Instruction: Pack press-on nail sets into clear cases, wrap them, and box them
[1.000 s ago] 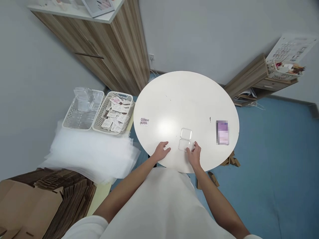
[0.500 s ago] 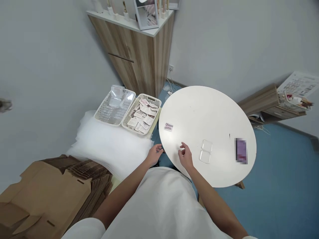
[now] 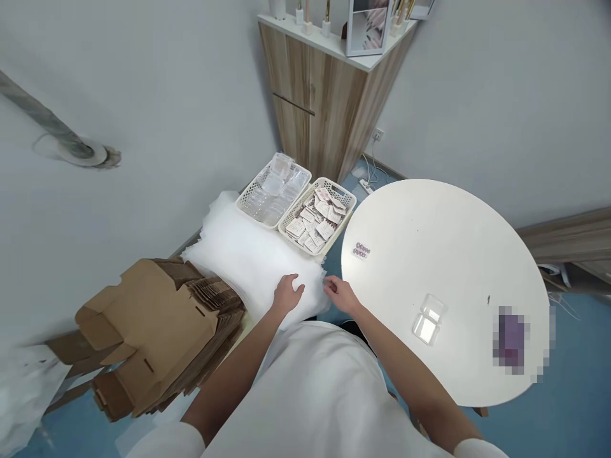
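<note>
Though prob. light, soft & slippery, best to pinch white packing sheets (image 3: 255, 257), L of round table (image 3: 458, 242), by near-R edge, w/o creasing. Holding nothing visible in L hand (image 3: 287, 295), fingers parted over them; can't tell re R hand (image 3: 342, 295), curled by their R edge. Note clear plastic cases (image 3: 273, 194) in L basket (image 3: 255, 220), printed cards (image 3: 310, 219) in R basket (image 3: 296, 245).
</note>
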Available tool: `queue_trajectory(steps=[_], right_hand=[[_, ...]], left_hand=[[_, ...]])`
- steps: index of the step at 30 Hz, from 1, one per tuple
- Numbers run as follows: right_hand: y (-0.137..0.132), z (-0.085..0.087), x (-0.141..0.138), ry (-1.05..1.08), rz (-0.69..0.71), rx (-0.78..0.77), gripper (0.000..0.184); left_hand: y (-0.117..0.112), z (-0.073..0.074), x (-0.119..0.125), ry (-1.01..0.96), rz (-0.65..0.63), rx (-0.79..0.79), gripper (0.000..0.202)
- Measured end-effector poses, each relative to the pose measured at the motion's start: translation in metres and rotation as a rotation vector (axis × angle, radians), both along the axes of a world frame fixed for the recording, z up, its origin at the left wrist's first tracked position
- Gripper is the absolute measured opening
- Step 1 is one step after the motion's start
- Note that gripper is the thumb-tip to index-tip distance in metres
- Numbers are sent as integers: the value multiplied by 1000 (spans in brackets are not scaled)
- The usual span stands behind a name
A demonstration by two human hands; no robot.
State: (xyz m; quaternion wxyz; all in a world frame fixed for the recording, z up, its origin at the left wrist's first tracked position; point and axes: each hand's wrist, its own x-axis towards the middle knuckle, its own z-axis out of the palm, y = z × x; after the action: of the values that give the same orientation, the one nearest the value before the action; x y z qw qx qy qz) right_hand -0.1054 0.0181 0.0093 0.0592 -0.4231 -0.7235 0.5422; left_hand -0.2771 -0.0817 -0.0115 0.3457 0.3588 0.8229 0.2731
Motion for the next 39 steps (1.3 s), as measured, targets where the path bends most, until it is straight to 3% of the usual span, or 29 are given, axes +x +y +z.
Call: queue_trajectory(steps=[5,10,13,18,21,27,35,39], right_hand=[[1,-12,-31,-47,116,27,40],[-1,-15,-44,3,210,52,47],[5,-10,-41,92,67,180,48],[41,-7,-13,-53,-393,537,48],[70,-12,10,-257,-526,506,55],[104,-20,34,-446,-421,342,72],[105,-25,35,-486,-334,282,59],[94,-31,39,-355,-368,297,58]], left_hand=[[-4,5,-1,39,14,-73,42],[-4,5,0,81,14,-103,48],[1,6,0,56,-29,-4,49],[33,15,11,-115,-177,116,42],[65,20,25,-186,-302,143,41],[120,16,50,-360,-371,63,49],[140,2,69,-416,-282,-10,64],[142,-6,76,-452,-239,14,67]])
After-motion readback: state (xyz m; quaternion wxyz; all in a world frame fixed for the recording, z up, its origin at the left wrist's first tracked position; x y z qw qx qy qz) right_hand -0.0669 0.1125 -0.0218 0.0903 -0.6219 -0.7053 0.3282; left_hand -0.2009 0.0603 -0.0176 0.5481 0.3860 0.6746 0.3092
